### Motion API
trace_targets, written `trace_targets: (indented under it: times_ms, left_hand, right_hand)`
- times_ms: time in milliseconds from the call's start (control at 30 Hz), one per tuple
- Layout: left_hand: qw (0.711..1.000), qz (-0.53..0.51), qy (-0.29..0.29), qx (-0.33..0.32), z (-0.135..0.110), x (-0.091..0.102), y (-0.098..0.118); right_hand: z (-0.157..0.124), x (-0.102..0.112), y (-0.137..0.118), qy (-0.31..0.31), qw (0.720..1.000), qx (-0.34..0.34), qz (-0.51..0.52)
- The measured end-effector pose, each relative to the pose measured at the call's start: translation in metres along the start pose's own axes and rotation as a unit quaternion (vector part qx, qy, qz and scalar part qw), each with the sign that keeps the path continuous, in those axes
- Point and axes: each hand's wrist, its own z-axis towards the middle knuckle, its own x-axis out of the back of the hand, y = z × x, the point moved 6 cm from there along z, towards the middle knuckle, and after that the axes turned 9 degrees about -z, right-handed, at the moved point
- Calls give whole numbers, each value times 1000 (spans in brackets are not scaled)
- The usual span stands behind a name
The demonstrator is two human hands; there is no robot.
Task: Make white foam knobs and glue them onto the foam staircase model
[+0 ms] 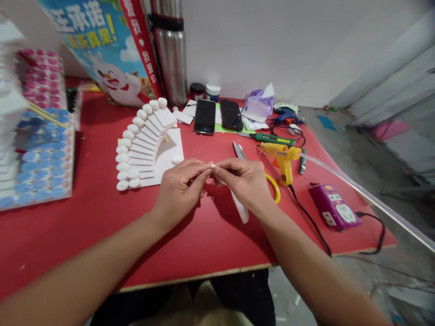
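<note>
Over the middle of the red table, my left hand (183, 183) and my right hand (243, 179) meet, fingertips pinched together on the small end of a white strip (240, 209). The strip, which looks like paper, hangs below my right hand; its pinched end is mostly hidden by my fingers. Just left and beyond my hands lies a fan of white slats (142, 154) with white rolled rounds (122, 158) along its outer edge. One loose white round (176, 159) rests on a white sheet (175, 142) near my left hand.
A yellow glue gun (282, 160), scissors (273, 188) and a purple power socket (335, 206) stand to the right. Two phones (205, 117), a green cutter (274, 139) and a steel flask (171, 63) lie behind. Trays of blue rolls (44, 158) fill the left.
</note>
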Motion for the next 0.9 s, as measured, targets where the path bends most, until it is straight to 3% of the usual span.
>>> trace_targets:
  times_ms: [133,233,333,567,700,767,900]
  left_hand:
    - [979,-139,-7,150,5,4,-18]
    - [963,-185,-10,197,8,5,-25]
    - [965,-186,-10,184,10,6,-24]
    - [992,-100,9,75,8,5,-8]
    - [994,-73,18,80,7,8,-10]
    - [991,-70,23,109,7,10,-14]
    - [979,-107,8,175,8,9,-20]
  right_hand:
    - [-1,0,-6,-34,999,17,-17]
    - [-1,0,-8,-46,998,34,-39]
    - [-1,0,-8,-51,997,40,-47]
    - [-2,-3,-7,-33,998,20,-58]
    - [1,-3,-1,-68,996,-38,52]
    - [3,-6,7,-130,972,-112,159]
    - [4,-8,19,-214,889,-248,319]
